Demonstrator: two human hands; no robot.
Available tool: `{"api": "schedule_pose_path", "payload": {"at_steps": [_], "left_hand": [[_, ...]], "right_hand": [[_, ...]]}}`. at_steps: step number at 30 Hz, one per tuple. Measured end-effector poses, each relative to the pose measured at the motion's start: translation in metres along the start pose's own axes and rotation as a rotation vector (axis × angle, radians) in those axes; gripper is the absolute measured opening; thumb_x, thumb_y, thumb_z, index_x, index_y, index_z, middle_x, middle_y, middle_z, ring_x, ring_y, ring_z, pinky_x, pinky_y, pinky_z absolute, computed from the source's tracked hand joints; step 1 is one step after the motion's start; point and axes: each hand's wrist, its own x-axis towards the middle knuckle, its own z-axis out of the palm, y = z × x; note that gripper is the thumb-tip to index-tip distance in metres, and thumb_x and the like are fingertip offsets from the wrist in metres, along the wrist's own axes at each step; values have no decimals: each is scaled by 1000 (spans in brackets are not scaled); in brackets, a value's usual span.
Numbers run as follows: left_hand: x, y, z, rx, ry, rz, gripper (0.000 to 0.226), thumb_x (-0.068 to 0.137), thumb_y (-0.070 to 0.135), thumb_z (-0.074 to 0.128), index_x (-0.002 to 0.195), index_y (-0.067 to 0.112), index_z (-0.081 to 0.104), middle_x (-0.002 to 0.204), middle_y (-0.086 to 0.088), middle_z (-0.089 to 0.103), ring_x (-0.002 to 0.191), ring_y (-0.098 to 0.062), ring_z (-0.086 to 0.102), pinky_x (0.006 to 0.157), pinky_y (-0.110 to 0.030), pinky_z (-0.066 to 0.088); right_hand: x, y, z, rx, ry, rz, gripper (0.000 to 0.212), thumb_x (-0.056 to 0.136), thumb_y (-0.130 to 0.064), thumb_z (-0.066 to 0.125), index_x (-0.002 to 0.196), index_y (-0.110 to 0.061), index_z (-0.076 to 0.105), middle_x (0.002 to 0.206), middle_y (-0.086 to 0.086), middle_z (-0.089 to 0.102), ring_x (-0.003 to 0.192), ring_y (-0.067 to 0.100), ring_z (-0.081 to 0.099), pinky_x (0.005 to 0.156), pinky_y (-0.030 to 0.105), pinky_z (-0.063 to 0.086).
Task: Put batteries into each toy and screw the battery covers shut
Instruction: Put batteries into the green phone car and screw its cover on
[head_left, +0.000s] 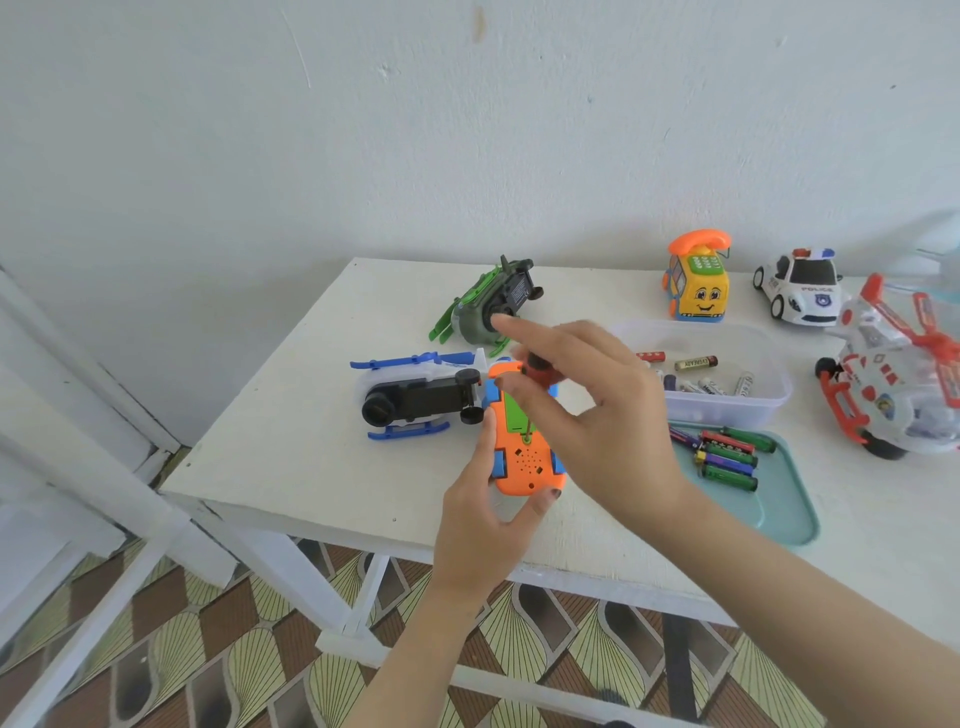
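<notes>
— What is closest to the lens?

— Two bare forearms coming up from the bottom edge. The right one crosses in from the lower right corner, and the left rises just beside it.

— And the left hand?

— It grips the near end of the orange toy, thumb along the left side and fingers curled round the near right corner. The toy lies belly-up on the white table, close to the front edge.

— The right hand?

— Raised above the toy, wrist bent. It pinches the red-and-black handle of a screwdriver between thumb and fingers, with the forefinger stretched out to the far left. The thin shaft stands nearly upright, its tip at the near end of the green battery cover.

— What lies around them?

— A blue helicopter on its side touches the toy's left. A green helicopter lies behind. To the right are a clear tub of batteries and a teal tray holding more.
</notes>
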Motion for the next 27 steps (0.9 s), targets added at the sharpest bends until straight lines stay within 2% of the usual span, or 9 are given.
{"api": "schedule_pose_path", "payload": {"at_steps": [3, 8, 12, 14, 17, 21, 23, 25, 27], "left_hand": [[0, 1, 0, 2, 5, -4, 86, 80, 26, 78, 142, 42, 22, 118, 17, 62, 104, 7, 61, 83, -3, 44], [0, -1, 0, 6, -8, -9, 86, 80, 27, 77, 141, 43, 19, 120, 24, 57, 105, 10, 60, 86, -3, 43], [1, -1, 0, 10, -3, -6, 88, 81, 24, 79, 142, 44, 18, 123, 19, 59, 107, 9, 60, 86, -2, 42], [1, -1, 1, 7, -1, -6, 89, 80, 23, 79, 143, 43, 18, 123, 17, 60, 107, 9, 60, 86, -2, 42], [0, -1, 1, 0, 2, -9, 89, 81, 25, 79, 145, 41, 19, 120, 17, 62, 106, 7, 61, 85, -3, 42], [1, 0, 1, 1, -3, -4, 86, 81, 25, 78, 143, 41, 20, 119, 18, 60, 104, 8, 60, 85, -5, 45], [1, 0, 1, 0, -6, 1, 88, 81, 24, 78, 143, 40, 19, 120, 21, 58, 104, 10, 60, 85, -4, 45], [1, 0, 2, -8, -3, -3, 89, 80, 23, 78, 144, 38, 19, 119, 20, 59, 104, 9, 61, 85, -4, 44], [0, -1, 2, -6, 0, -3, 89, 80, 23, 79, 145, 38, 20, 118, 19, 60, 103, 8, 61, 84, -4, 45]], "right_hand": [[1, 7, 1, -168, 75, -50, 24, 87, -18, 64, 110, -12, 70, 84, -1, 50, 73, 13, 50, 72, 32, 46], [1, 7, -3, 49, -95, 57, 41, 96, -10, 37, 133, -4, 52, 144, 7, 44, 99, 36, 58, 94, 39, 49], [7, 2, -7, -33, 15, 21, 30, 88, -1, 59, 116, -8, 66, 103, -2, 67, 79, 6, 60, 82, 20, 50], [8, 4, -7, -83, 48, 38, 25, 83, -8, 67, 108, -12, 69, 86, -2, 60, 73, 7, 55, 75, 20, 47], [7, 8, -4, -145, -13, 53, 30, 87, -26, 63, 113, -13, 66, 101, -1, 52, 70, 9, 53, 81, 31, 48], [4, 10, -7, -60, -252, 88, 56, 94, -23, 36, 149, -11, 27, 149, 3, 30, 114, 33, 47, 106, 44, 35], [5, 10, -8, 72, -307, 119, 57, 95, -12, 32, 151, -11, 21, 142, -1, 39, 117, 26, 46, 109, 36, 35], [7, 10, -7, 124, -277, 127, 53, 94, -8, 38, 147, -14, 31, 121, -8, 54, 111, 8, 52, 100, 21, 41], [7, 11, -4, 67, -185, 79, 49, 90, -10, 54, 138, -16, 46, 104, -3, 64, 93, 7, 58, 86, 18, 48]]}}
